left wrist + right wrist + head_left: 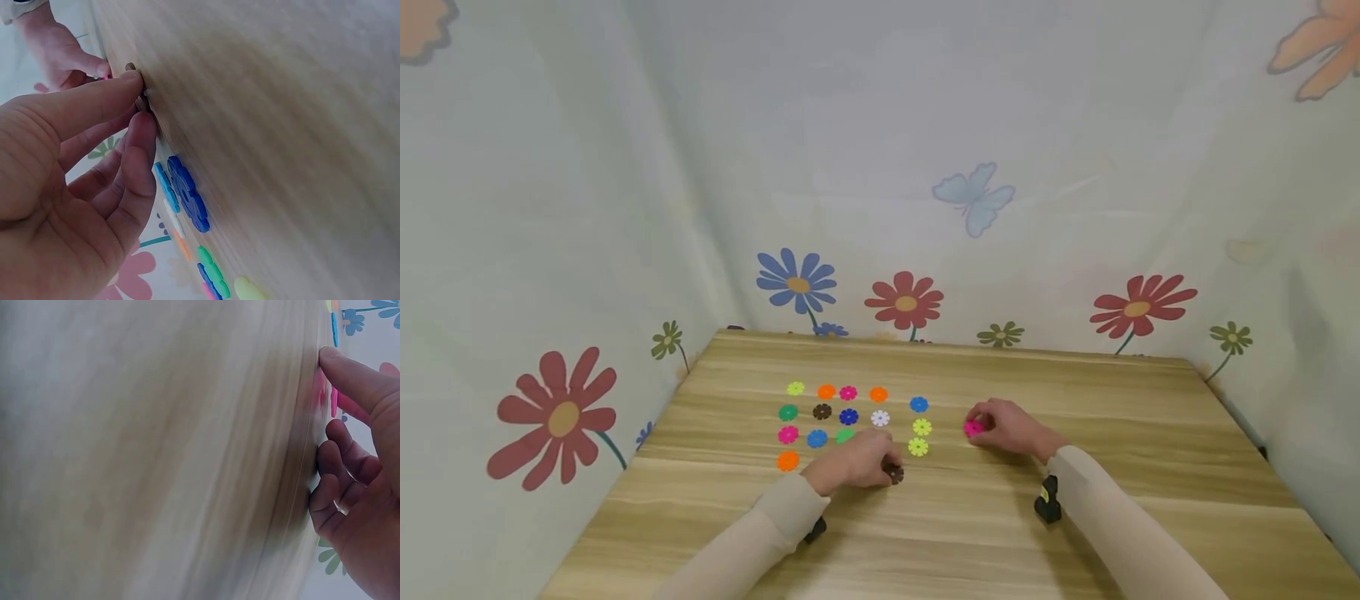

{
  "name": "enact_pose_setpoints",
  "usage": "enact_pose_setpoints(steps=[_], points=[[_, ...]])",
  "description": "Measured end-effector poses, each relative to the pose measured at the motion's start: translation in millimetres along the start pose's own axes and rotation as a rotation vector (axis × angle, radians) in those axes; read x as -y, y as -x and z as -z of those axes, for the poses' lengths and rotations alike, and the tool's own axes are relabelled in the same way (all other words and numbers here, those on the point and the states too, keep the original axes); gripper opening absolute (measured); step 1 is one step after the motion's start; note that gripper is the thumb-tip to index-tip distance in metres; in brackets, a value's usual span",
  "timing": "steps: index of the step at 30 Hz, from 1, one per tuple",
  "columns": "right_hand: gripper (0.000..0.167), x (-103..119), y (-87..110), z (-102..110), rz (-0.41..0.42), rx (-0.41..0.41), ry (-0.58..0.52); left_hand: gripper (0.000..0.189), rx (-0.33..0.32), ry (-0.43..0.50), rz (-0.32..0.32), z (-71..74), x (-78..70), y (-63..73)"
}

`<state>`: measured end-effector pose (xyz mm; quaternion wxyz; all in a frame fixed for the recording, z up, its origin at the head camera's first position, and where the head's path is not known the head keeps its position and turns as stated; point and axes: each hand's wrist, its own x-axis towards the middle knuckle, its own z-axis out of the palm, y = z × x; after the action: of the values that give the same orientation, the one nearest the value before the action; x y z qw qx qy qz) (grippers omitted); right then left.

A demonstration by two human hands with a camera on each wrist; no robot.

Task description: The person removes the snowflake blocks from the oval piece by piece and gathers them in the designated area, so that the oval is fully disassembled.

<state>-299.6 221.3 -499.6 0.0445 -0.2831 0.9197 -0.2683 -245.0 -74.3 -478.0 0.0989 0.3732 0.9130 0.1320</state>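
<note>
Between the thumb and fingers of my left hand [859, 460] is a dark brown flower-shaped disc [894, 474], held low at the front of the group of discs. The left wrist view shows that brown disc [130, 67] edge-on at the fingertips, partly covered by them. Farther right, my right hand [1009, 428] pinches a bright pink flower disc [973, 428] at the tabletop. In the right wrist view the pink disc [334, 402] is a thin edge beside the thumb, and the other fingers curl near the wood. A green disc [845, 437] is partly hidden behind my left hand.
Several coloured discs lie flat in loose rows on the wooden table [1112, 408], among them a white disc [880, 418], an orange disc [787, 461] and a yellow-green disc [918, 447]. A flower-printed cloth [850, 167] hangs behind the table and along its sides.
</note>
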Motion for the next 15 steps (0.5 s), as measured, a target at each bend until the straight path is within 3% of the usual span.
enact_pose_setpoints(steps=[15], points=[[0.028,0.1,-0.5,0.4,-0.018,0.005,-0.005,0.021,-0.008,0.027,0.014,-2.4,2.2,-2.5]])
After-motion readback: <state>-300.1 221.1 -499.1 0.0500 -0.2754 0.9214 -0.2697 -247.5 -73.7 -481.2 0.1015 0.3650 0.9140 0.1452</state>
